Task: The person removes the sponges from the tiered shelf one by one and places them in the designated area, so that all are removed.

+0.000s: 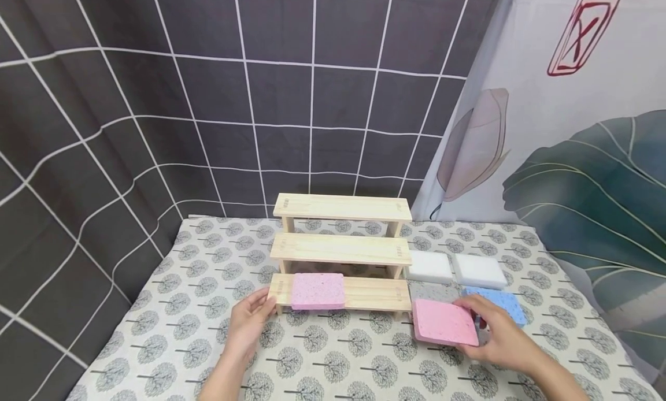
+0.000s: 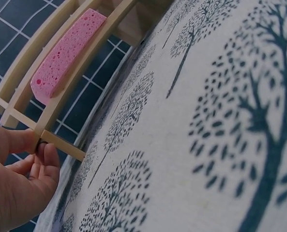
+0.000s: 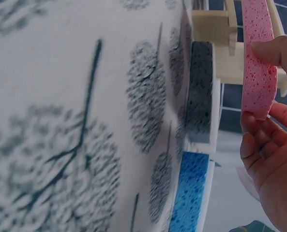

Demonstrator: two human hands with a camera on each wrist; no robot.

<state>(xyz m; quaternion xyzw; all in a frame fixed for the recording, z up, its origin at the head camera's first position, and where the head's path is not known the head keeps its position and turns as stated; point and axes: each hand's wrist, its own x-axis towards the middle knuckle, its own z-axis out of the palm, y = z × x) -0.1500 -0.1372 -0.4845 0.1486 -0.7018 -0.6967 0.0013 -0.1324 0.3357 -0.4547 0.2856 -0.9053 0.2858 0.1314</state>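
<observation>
A three-step wooden shelf (image 1: 340, 249) stands on the patterned cloth. My left hand (image 1: 251, 320) pinches the left end of its lowest step between thumb and fingers, as the left wrist view also shows. On that step, left of its middle, lies a light pink sponge (image 1: 318, 291). In my right hand (image 1: 494, 334) is a second, deeper pink sponge (image 1: 444, 322), gripped by its right edge and held above the cloth at the shelf's right end. The right wrist view shows the thumb on one face of this pink sponge (image 3: 258, 63) and the fingers beneath.
Right of the shelf lie two white sponges (image 1: 429, 266), a grey sponge (image 1: 434, 291) partly covered by the held one, and a blue sponge (image 1: 496, 304). A dark gridded curtain (image 1: 281, 95) hangs behind the table; a pale printed curtain (image 1: 525, 135) hangs on the right.
</observation>
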